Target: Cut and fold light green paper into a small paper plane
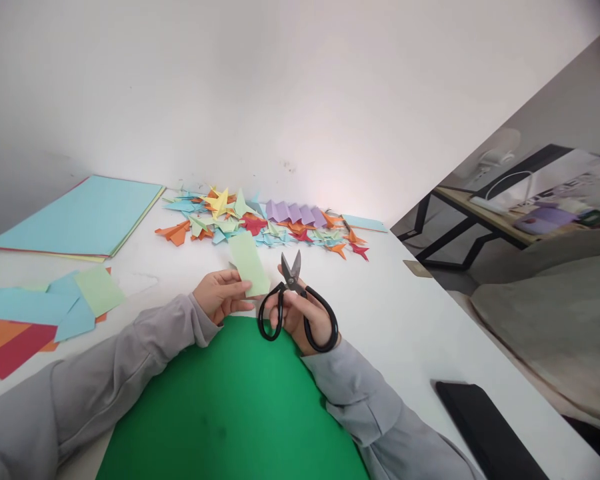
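Observation:
Between the thumb and fingers of my left hand (224, 293) is a light green paper strip (249, 262), held upright. My right hand (307, 320) grips black-handled scissors (293, 285), their blades parted and pointing up, just right of the strip and apart from it. Both hands are over the far edge of a green sheet (235, 400). Beyond them lies a heap of folded paper shapes (220, 203) in yellow, orange, red, blue and green. A purple pleated paper (295, 213) stands among these.
Loose coloured paper pieces (35, 307) lie at the left, in front of a stack of large sheets (80, 217). A black flat object (485, 427) rests at the table's right side. The white wall (260, 100) bounds the table's back. Another desk (495, 213) stands farther right.

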The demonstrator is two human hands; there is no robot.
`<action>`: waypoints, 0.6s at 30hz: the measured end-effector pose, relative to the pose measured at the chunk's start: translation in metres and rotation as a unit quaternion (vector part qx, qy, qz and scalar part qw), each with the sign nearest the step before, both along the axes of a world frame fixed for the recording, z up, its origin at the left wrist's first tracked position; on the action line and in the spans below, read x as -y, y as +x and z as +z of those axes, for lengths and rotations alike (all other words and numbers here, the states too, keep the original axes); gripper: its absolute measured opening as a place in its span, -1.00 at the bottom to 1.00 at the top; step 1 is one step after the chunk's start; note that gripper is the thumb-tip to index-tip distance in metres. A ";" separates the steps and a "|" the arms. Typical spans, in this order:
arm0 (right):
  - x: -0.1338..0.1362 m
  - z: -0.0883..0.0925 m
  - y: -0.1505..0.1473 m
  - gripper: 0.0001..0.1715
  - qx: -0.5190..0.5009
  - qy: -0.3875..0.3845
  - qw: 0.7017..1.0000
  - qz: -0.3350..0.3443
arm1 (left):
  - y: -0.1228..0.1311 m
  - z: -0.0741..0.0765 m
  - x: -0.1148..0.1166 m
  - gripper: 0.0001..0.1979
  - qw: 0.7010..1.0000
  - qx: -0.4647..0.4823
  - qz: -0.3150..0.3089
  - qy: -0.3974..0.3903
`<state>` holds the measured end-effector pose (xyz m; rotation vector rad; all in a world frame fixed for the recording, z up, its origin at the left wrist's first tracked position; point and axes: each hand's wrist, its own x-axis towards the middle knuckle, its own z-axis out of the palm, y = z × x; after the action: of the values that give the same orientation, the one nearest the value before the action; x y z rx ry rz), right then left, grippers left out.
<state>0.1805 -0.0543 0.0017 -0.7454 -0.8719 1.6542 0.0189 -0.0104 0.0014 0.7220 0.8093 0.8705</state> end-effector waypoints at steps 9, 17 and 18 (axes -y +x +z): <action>0.009 -0.001 -0.001 -0.22 0.035 -0.003 0.985 0.166 | -0.007 0.004 -0.013 -0.93 0.996 0.026 0.090 -0.011; 0.008 -0.001 -0.002 -0.21 0.010 -0.023 0.970 0.242 | -0.006 0.005 -0.009 -0.88 0.998 0.023 0.046 -0.035; 0.007 -0.002 -0.002 -0.21 0.000 -0.020 0.969 0.246 | -0.005 0.005 -0.008 -0.88 0.999 0.019 0.040 -0.032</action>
<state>0.1787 -0.0618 -0.0004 -0.5824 -1.0869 2.1104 0.0138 -0.0020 0.0061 0.6190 0.8329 0.9226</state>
